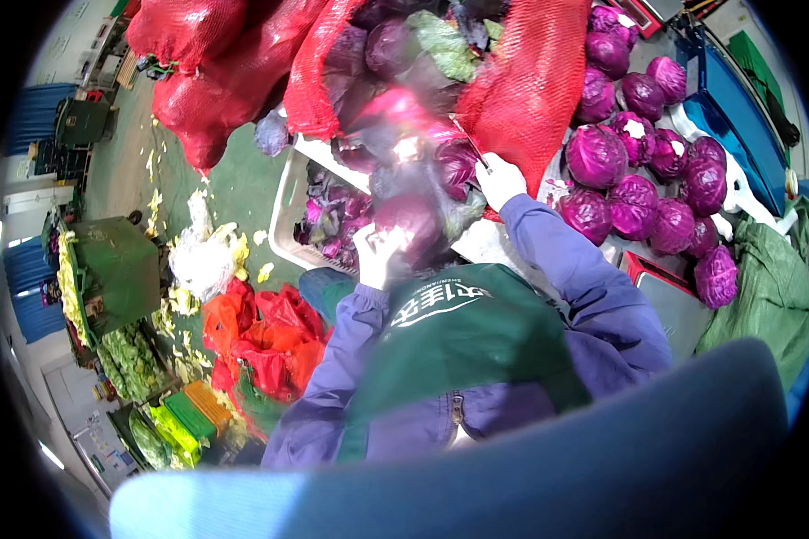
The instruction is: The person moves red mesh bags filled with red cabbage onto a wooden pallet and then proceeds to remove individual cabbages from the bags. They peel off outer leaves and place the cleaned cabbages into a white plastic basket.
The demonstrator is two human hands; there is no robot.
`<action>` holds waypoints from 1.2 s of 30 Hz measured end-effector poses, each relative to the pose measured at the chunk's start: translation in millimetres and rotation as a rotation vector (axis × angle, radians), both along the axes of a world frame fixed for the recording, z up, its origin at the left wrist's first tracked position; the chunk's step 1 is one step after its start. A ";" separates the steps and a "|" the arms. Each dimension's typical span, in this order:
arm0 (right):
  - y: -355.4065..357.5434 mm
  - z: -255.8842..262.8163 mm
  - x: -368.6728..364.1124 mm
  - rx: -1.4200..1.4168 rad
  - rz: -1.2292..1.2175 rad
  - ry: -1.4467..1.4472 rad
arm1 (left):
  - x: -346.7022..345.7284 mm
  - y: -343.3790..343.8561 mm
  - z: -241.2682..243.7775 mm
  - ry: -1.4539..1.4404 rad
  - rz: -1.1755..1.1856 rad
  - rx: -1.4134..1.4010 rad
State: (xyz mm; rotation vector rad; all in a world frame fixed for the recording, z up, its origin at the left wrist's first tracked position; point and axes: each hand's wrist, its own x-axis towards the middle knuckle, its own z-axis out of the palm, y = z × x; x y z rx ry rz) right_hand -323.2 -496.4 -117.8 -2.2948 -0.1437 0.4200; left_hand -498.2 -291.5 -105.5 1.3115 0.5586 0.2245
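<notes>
My gloved left hand (pixel 377 255) grips a red cabbage (pixel 410 226) low in front of my apron; glare and blur hide part of it. In my gloved right hand (pixel 502 182) is a knife (pixel 468 140), its thin blade pointing up and to the left. Just beyond, a red mesh sack (pixel 532 87) lies open. Inside it are several red cabbages (pixel 387 48) and a loose greenish outer leaf (pixel 443 44). Left of the held cabbage, a pale plastic crate (pixel 284 222) contains purple leaf trimmings (pixel 337 226).
Several trimmed red cabbages (pixel 596 156) are piled at my right beside a blue bin (pixel 735 121). Full red mesh sacks (pixel 222 101) stand at upper left. Leaf scraps, a plastic bag (pixel 205 259) and crumpled red netting (pixel 276 340) lie on the floor near a green bin (pixel 118 276).
</notes>
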 end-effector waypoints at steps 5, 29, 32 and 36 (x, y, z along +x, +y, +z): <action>25.4 65.6 -39.9 0.238 0.171 -0.006 | 10.2 -24.3 23.4 0.185 0.018 0.828; 19.3 18.0 18.3 0.064 0.016 -0.051 | 7.4 -30.8 41.4 0.302 0.073 -0.164; 21.0 78.6 -9.2 0.013 0.104 -0.101 | 8.4 -19.2 6.2 0.327 0.126 0.240; 22.6 67.0 -54.3 0.039 0.478 -0.319 | 33.2 -47.4 34.4 0.113 0.038 0.579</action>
